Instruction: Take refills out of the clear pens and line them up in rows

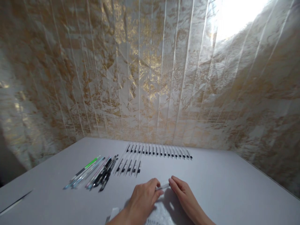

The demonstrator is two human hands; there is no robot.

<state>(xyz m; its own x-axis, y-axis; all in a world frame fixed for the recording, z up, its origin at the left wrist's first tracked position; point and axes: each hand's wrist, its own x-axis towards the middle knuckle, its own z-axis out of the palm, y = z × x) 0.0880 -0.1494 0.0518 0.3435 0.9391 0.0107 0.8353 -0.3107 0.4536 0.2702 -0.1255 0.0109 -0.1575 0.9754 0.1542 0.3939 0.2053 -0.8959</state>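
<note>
My left hand [142, 200] and my right hand [182, 193] meet near the table's front edge, fingers pinched on the two ends of a thin clear pen [162, 186] held level just above the grey table [222, 181]. Under my wrists lies a clear plastic bag [161, 214]. Beyond the hands, a long row of clear pens with black tips [159, 151] lies side by side at the back. A shorter second row [128, 167] lies in front of it on the left.
A loose bundle of coloured and black pens [93, 173] lies at the left. A single thin pen [15, 203] lies near the table's far left edge. A gold-patterned panelled wall [150, 78] rises behind the table, with a bright light [234, 15] at the upper right.
</note>
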